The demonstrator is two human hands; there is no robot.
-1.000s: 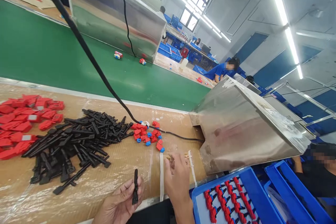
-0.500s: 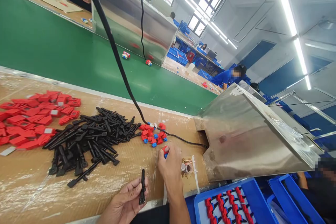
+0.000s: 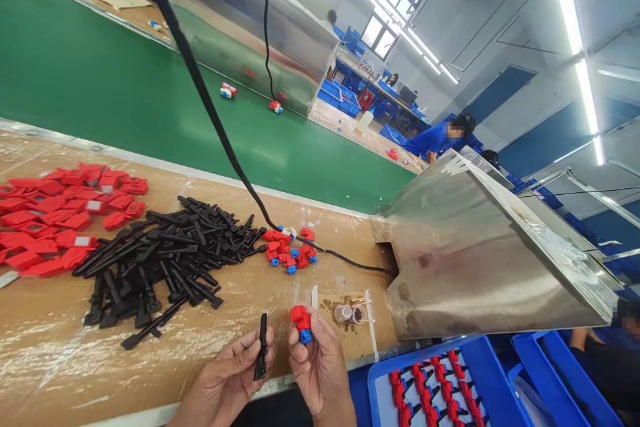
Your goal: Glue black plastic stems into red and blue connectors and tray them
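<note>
My left hand (image 3: 230,377) pinches one black plastic pin (image 3: 261,345) upright at the near edge of the bench. Right beside it, my right hand (image 3: 315,367) holds a small red and blue part (image 3: 301,321) between its fingertips. The two pieces are close together but apart. A heap of black pins (image 3: 165,260) lies on the cardboard-covered bench (image 3: 240,307) ahead of my left hand. A small cluster of red and blue parts (image 3: 290,251) sits beyond my right hand.
Red flat pieces (image 3: 55,213) are piled at the left. A black cable (image 3: 215,127) runs into a steel chute (image 3: 475,253) at the right. A blue tray (image 3: 440,387) holds assembled pieces. The green conveyor belt (image 3: 125,100) runs behind. Other people work farther off.
My right hand reached out to the cluster, picked up one red and blue part, and drew it back beside the black pin. My left hand stayed in place.
</note>
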